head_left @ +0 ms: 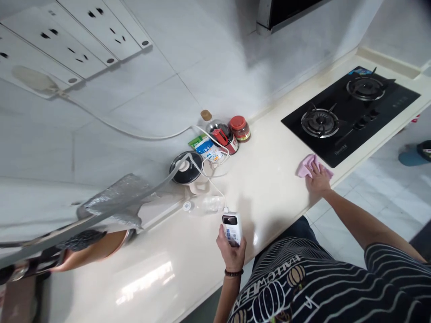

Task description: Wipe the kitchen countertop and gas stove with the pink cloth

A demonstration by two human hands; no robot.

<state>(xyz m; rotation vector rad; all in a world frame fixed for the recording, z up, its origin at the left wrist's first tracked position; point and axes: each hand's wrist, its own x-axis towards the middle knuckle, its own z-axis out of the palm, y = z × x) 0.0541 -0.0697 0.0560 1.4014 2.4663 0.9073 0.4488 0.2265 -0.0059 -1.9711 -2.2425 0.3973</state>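
Observation:
My left hand is wrapped round a white power bank with a dark display window, held above the counter. A white cable is plugged into its top end. My right hand presses a pink cloth onto the counter beside the near left corner of the black gas stove. Its fingers lie over the cloth, which is bunched beneath them. A clear plastic bottle with a white cap lies on its side just beyond the power bank.
Against the wall stand a small pot with a dark lid, a blue-and-white packet, a dark jar and a red-lidded jar. Wall sockets are at upper left. A brown pan hangs at the left over the cream counter.

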